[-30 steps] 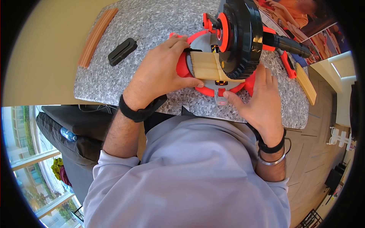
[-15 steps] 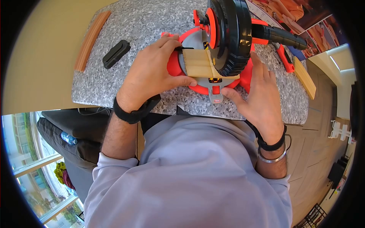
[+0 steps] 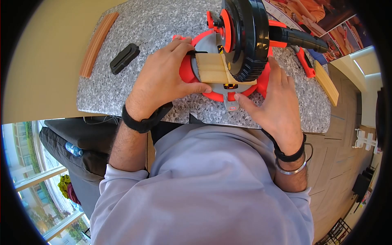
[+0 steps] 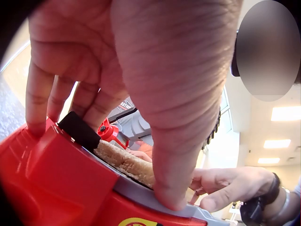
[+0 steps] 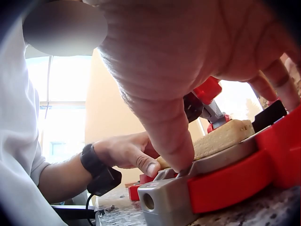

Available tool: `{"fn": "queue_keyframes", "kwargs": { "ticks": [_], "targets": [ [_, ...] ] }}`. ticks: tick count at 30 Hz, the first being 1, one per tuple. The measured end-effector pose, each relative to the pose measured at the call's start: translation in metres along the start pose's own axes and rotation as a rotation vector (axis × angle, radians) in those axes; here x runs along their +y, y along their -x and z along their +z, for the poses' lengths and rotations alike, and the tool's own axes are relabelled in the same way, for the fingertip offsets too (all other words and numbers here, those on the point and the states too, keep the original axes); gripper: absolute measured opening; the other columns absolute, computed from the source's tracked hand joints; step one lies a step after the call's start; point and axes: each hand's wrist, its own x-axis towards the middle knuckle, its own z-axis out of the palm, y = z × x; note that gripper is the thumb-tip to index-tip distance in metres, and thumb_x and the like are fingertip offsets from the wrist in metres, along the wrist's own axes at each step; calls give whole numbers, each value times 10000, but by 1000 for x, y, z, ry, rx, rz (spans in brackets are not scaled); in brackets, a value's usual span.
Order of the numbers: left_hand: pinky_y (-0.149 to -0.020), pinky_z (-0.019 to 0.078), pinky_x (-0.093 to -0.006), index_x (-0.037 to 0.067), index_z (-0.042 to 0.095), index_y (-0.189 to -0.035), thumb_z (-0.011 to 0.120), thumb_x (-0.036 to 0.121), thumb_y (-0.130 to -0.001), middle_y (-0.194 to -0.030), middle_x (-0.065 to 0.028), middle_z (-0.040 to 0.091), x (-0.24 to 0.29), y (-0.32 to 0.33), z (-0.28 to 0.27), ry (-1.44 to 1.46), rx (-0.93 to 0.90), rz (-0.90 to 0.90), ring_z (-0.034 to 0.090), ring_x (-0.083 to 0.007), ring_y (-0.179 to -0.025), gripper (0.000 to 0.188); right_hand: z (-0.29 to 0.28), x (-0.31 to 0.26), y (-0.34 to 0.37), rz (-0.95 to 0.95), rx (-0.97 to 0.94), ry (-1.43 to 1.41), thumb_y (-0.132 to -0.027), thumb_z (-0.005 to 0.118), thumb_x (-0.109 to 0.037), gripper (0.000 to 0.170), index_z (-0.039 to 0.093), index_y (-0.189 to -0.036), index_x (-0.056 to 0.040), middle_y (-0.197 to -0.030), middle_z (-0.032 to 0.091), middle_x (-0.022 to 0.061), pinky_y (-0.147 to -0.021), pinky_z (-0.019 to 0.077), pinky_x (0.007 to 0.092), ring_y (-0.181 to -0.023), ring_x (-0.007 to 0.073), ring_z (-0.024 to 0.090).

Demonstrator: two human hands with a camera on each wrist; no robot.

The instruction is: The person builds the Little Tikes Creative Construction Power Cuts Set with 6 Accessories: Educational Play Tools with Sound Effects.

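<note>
A red, grey and black toy miter saw point(image 3: 257, 45) stands on the speckled table, its black blade guard raised over a pale wood-look board point(image 3: 210, 69). The board lies across the round grey turntable, with a seam line near the blade. My left hand point(image 3: 161, 77) holds the base's left side, thumb along the front rim and fingers at the back. On the other side my right hand point(image 3: 279, 108) grips the base, its thumb at the grey front tab point(image 3: 232, 105). In the left wrist view a black stop point(image 4: 79, 131) meets the board's rough end point(image 4: 124, 162).
Left on the table lie a black oblong case point(image 3: 124, 58) and a reddish-brown strip point(image 3: 99, 44). On the right are a red-handled tool point(image 3: 305, 63), a light wooden strip point(image 3: 326, 83) and a printed box point(image 3: 343, 38). The table's front edge runs close to my body.
My right thumb came off the front tab, then moved left again to its edge. The head view shifted slightly. My left hand keeps its place on the saw.
</note>
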Motion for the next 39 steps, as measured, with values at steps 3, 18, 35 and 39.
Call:
{"fn": "queue_keyframes", "kwargs": {
  "ticks": [3,18,35,39],
  "targets": [
    [-1116,536,-487,-21,682,-1283,1027,499,-604,-1433,-267,677,1,0,0,9,-4,-16,645,-438,-1343,922,0,1,0,0,-5,-4,-754,935,-351,1036,442,-1516,148,-1231,646,284,-954,525,514,-1082,458,603],
    [-928,605,-483,-42,652,-1313,1028,506,-584,-1195,-229,723,-2,0,5,-7,52,18,728,-439,-1084,986,-1,2,-1,-7,-31,-2,-769,916,-341,1002,446,-1498,161,-1226,646,290,-943,520,517,-1066,455,601],
    [-1115,532,-503,-41,658,-1314,1022,524,-607,-1434,-283,662,4,-1,-2,-12,-37,-54,623,-461,-1360,975,-3,6,-3,-27,-28,7,-779,937,-429,959,505,-1449,105,-1154,669,261,-908,510,509,-1001,458,617],
    [-927,611,-501,-36,636,-1366,995,548,-649,-1260,-272,705,3,0,0,-16,23,39,725,-475,-1088,993,-8,10,-8,-27,-26,-5,-767,943,-453,977,511,-1465,76,-1152,671,259,-919,520,509,-1053,458,632]
  ]
}}
